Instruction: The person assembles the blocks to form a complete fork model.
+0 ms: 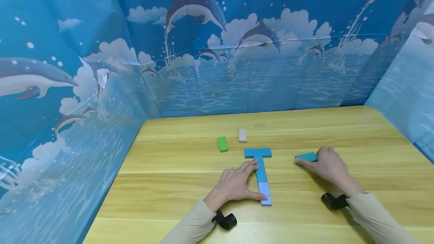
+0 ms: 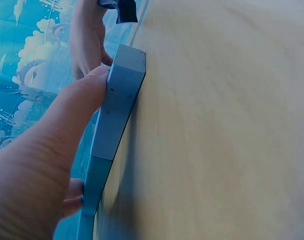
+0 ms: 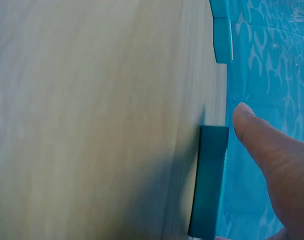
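Observation:
Lying spread beside the stem of a T made of flat blocks, my left hand (image 1: 234, 183) touches a lavender block (image 1: 265, 193) at the near end with its thumb. Its fingertips rest at the blue block (image 1: 260, 169) farther up the stem. A blue crossbar (image 1: 258, 153) tops the T. To the right, my right hand (image 1: 330, 166) spans a separate teal block (image 1: 306, 157). In the right wrist view its thumb (image 3: 264, 137) is extended, with a narrow gap to that block (image 3: 209, 180); fingertips show at the block's other end.
A green block (image 1: 223, 144) and a pale grey-pink block (image 1: 242, 135) lie beyond the T on the wooden table (image 1: 162, 183). Dolphin-printed blue sheeting (image 1: 217, 82) hangs along the table's back and sides. Each wrist wears a black camera mount (image 1: 333, 201).

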`<state>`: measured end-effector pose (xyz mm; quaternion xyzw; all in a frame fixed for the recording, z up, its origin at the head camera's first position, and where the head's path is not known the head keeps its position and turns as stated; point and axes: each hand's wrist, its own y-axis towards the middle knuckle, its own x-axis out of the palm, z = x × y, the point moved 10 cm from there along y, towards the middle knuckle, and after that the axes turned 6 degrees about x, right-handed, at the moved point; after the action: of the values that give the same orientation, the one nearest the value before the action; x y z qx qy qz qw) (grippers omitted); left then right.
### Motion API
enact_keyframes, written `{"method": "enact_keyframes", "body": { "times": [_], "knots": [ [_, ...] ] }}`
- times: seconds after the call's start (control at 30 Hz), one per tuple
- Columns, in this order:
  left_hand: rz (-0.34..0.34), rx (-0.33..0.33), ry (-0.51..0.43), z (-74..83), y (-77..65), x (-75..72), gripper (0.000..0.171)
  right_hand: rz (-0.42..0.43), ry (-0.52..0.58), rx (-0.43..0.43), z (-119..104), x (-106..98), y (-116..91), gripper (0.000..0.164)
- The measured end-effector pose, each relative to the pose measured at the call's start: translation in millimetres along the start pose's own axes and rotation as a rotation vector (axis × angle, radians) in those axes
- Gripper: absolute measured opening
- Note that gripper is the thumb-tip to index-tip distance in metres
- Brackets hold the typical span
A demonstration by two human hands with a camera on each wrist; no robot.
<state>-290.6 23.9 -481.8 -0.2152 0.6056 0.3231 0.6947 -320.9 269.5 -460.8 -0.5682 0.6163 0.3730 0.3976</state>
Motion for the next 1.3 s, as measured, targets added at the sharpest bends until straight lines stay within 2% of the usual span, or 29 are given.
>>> {"method": "enact_keyframes", "body": {
  "times": [0.33,0.63,0.87,1.03,1.3],
  "knots": [
    [0.004,0.005,0.003,0.7,-0.5,0.5,0.1,-0.01,0.047,-0.012,-5.6,8.0,6.0,0.071],
    [0.014,0.01,0.003,0.1,-0.3,-0.1,0.099,-0.055,0.237,-0.072,-12.8,15.0,17.0,0.075],
    [0.019,-0.005,-0.001,-1.4,-1.4,-0.1,0.1,-0.139,0.33,-0.014,-11.0,22.6,26.5,0.083],
    [0.015,-0.011,-0.004,-1.8,-1.4,0.8,0.1,-0.149,0.362,0.001,-9.5,25.0,31.3,0.08],
    [0.013,-0.012,-0.01,-2.0,-0.5,-0.2,0.1,-0.232,0.684,0.072,-5.1,31.7,41.2,0.061]
  ]
}}
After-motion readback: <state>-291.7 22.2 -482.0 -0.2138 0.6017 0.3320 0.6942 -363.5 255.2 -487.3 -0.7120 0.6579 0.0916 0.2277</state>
